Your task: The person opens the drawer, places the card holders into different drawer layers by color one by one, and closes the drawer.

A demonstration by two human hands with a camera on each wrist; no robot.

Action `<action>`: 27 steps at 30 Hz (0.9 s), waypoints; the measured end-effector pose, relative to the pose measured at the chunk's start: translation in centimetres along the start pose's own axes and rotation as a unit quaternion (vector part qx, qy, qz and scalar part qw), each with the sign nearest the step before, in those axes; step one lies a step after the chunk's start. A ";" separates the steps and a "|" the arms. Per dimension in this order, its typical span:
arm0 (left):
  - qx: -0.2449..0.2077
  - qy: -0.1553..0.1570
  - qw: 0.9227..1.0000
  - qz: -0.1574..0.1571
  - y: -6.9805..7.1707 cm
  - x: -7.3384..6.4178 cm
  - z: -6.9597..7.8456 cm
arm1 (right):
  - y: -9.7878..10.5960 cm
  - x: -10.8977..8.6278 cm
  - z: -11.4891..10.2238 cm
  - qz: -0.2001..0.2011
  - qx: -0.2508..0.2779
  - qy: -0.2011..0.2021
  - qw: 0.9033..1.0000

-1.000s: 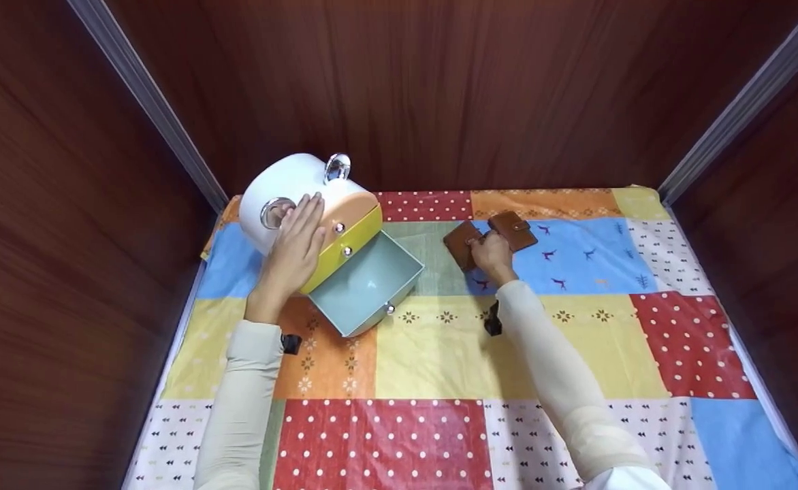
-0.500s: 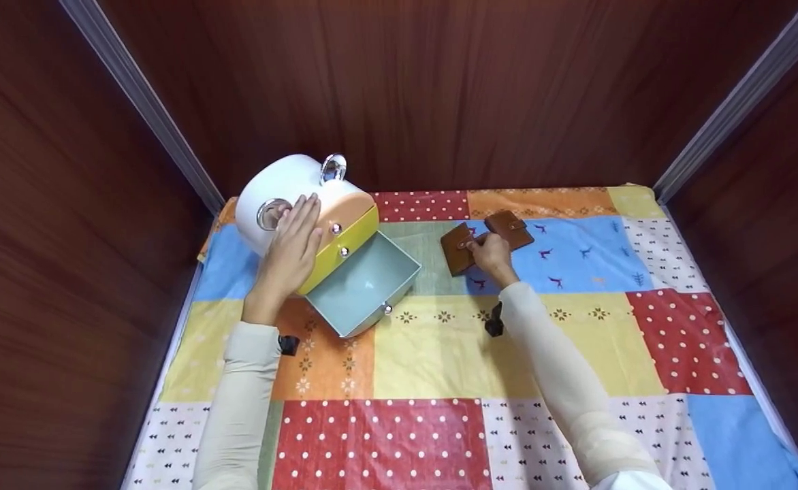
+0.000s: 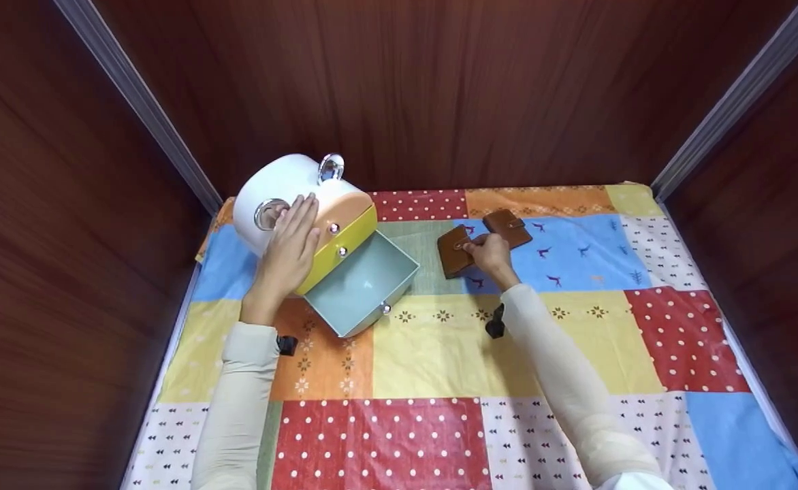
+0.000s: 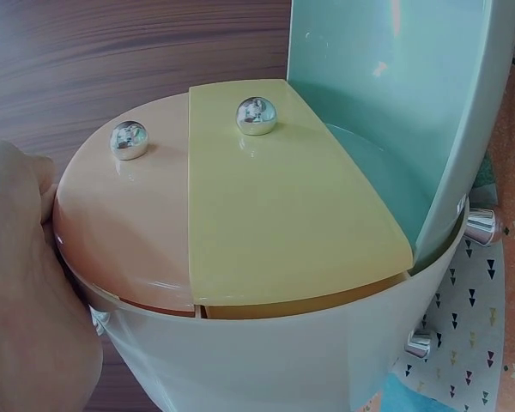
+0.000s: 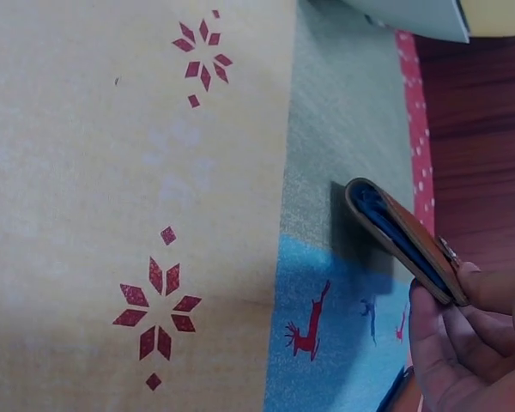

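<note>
My left hand (image 3: 288, 255) lies with extended fingers on top of a rounded white drawer box (image 3: 278, 178) with chrome fittings. Its front has an orange drawer (image 4: 129, 215) and a yellow drawer (image 4: 283, 206), both pushed in, and a pale green drawer (image 3: 365, 282) pulled out, bare inside. To the right, my right hand (image 3: 492, 256) pinches a brown leather wallet (image 3: 454, 252) at its edge, thumb on the clasp side. The right wrist view shows this folded wallet (image 5: 403, 236) from its side, tilted over the cloth. A second brown wallet (image 3: 508, 228) lies just behind the hand.
A patchwork tablecloth (image 3: 426, 354) covers the table. Dark wood panels stand at the back (image 3: 399, 88) and on both sides, joined by metal corner strips. The open green drawer juts out between the box and the wallets.
The wallet in my right hand has turned a little and shifted slightly left, lifting at a tilt. My left hand stays on the box, and the head view has shifted slightly.
</note>
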State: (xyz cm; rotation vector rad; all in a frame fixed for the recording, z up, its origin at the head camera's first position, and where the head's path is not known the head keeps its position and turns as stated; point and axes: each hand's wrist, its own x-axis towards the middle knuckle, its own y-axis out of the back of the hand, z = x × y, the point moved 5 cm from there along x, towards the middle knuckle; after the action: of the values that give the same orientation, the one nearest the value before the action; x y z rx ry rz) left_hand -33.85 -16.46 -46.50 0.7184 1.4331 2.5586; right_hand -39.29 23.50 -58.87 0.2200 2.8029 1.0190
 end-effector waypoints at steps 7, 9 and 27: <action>-0.004 -0.003 1.000 0.004 0.2 0.0 0.0 | 0.4 -0.3 -0.9 0.005 0.008 0.024 1.000; -0.005 -0.003 1.000 0.004 0.2 0.0 0.1 | 0.6 -0.4 -1.2 0.006 0.009 0.030 1.000; -0.004 -0.007 1.000 0.012 0.2 -0.1 0.1 | 1.3 -2.2 -3.6 -0.006 0.030 0.057 0.998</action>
State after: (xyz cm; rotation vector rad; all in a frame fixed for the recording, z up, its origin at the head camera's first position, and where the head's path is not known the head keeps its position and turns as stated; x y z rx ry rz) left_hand -33.68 -16.47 -46.31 0.7556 1.4168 2.5696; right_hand -37.66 21.85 -55.13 0.1583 2.9353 0.9754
